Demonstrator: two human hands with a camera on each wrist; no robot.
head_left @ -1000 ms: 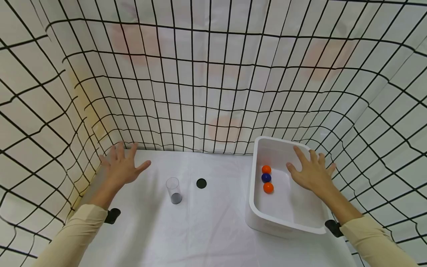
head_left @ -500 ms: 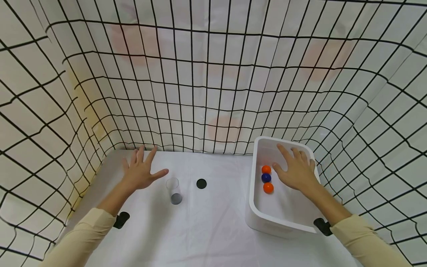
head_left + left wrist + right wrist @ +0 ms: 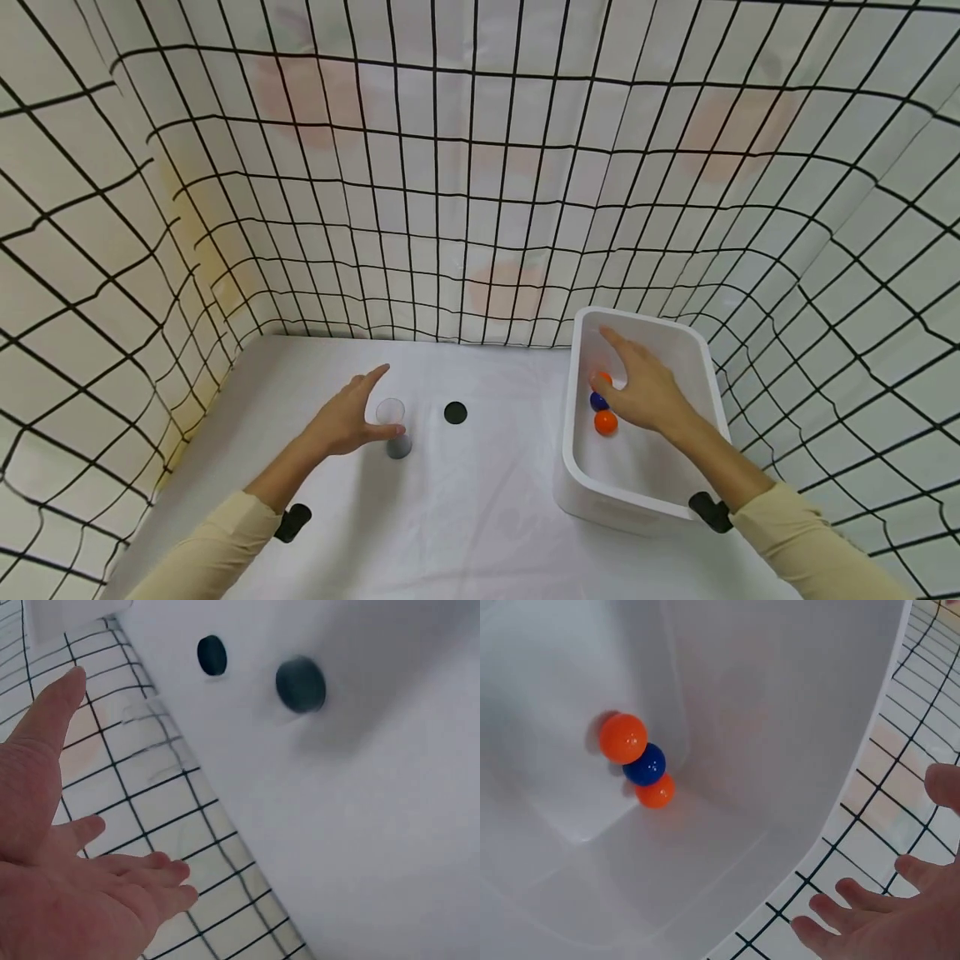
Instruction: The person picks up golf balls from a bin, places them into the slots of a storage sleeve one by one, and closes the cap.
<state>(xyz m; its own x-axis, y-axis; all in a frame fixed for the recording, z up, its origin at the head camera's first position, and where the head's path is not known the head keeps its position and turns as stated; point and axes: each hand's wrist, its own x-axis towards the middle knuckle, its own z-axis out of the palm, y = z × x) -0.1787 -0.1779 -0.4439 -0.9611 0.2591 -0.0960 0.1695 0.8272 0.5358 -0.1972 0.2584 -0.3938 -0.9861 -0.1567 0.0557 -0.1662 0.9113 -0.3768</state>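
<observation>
A clear plastic cup (image 3: 392, 427) with a dark base stands upright on the white table. My left hand (image 3: 373, 402) is right beside it on its left, fingers straight and thumb spread near the cup's base, holding nothing. In the left wrist view the cup (image 3: 300, 684) is blurred and lies beyond the open left hand (image 3: 112, 825). My right hand (image 3: 611, 365) hovers open inside the white bin (image 3: 592, 492), over two orange balls (image 3: 605, 422) and a blue ball (image 3: 597, 402). In the right wrist view the orange ball (image 3: 622, 738), blue ball (image 3: 645, 765) and bin (image 3: 795, 727) show, apart from my fingers (image 3: 855, 896).
A small black disc (image 3: 454, 412) lies flat on the table between the cup and the bin, also visible as the black disc (image 3: 212, 655) in the left wrist view. Grid-patterned sheets (image 3: 480, 208) wall the table at the back and both sides.
My left hand moved right from the back left corner up to the cup. My right hand moved left across the bin to above the balls.
</observation>
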